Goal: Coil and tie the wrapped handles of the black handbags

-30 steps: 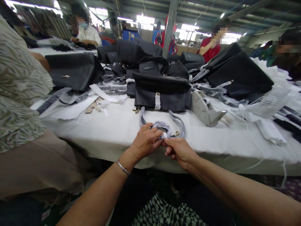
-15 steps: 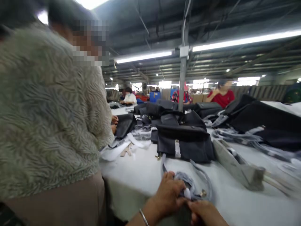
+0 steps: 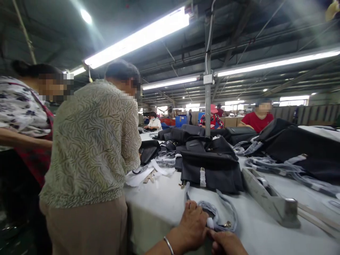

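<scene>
One grey strap [image 3: 233, 214] lies pinched between the left hand [image 3: 192, 222] and right hand [image 3: 225, 243].

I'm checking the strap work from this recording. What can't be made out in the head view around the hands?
In the head view:
The part of the gray strap under the left hand is hidden by its fingers.
The right hand is cut off by the bottom edge.
The metal clip is too small to read.
The co-worker's hands are hidden by their patterned blouse.

A looped grey bag strap [image 3: 230, 211] (partly white-wrapped) apparently has a brass clip [image 3: 227, 224].
</scene>
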`<state>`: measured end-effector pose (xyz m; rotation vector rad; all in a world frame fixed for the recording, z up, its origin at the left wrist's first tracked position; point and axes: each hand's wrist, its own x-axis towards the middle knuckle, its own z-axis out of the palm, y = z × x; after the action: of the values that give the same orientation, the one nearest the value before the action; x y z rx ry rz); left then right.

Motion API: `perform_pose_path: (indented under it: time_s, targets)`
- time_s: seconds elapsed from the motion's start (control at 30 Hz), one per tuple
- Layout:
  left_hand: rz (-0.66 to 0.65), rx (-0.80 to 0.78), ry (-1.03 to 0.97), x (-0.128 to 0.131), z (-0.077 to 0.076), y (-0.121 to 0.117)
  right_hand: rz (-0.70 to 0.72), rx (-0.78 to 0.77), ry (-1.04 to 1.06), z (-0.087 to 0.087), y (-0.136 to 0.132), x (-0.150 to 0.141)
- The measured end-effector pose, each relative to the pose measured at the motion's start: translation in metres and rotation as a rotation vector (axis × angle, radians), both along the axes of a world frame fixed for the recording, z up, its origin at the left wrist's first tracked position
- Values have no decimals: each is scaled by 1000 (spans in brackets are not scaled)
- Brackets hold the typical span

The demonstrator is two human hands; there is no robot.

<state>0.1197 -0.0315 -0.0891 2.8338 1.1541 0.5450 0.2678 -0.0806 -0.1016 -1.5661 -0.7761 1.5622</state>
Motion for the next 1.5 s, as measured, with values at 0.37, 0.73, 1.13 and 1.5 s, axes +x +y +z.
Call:
perform_pose_path:
  time_s: [0.37, 0.73, 1.13, 1.5]
  targets:
    - [-44, -383, -214, 0, 34, 16, -127, 118, 104, 58, -15, -3]
    - [-282, -872, -474, -16, 46, 39, -61, 256, 133, 42, -3, -8]
    - [-335, -1105, -527, -26, 54, 51, -27, 235, 3, 50, 18, -3]
    - [-289, -569, -190, -24, 43, 46, 125, 187, -123, 48, 27, 9]
